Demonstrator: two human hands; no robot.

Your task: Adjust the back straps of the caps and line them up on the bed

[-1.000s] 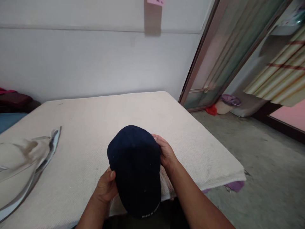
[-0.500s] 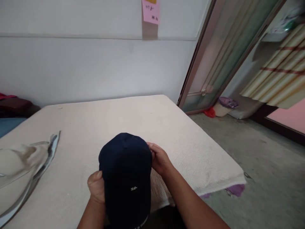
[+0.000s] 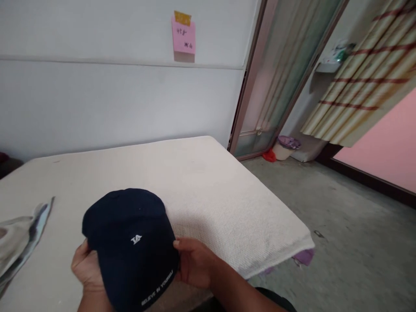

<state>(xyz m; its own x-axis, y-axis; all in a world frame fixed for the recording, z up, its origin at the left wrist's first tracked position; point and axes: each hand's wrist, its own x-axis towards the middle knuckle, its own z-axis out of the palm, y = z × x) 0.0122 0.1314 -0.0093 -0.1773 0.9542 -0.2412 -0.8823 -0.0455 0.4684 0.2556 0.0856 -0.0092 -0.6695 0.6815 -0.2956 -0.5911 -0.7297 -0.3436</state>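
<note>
A dark navy cap [image 3: 133, 247] with a small white logo and white lettering along its brim is held up over the near part of the cream-covered bed [image 3: 195, 173]. Its brim points down toward me. My left hand [image 3: 89, 268] grips the cap's left edge, with the fingers partly behind it. On the right side, my right hand [image 3: 195, 262] pinches the edge near the brim, thumb on top and the other fingers underneath.
A grey-beige fabric item [image 3: 19, 242] lies at the bed's left. Behind the bed is a white wall with a pink note [image 3: 183, 37]. To the right are a sliding door [image 3: 269, 78], a bin [image 3: 284, 149], a striped curtain [image 3: 357, 82] and concrete floor.
The cap has moved left and turned so its logo and brim lettering show more. My right hand has moved down the cap's edge toward the brim. The view has shifted right.
</note>
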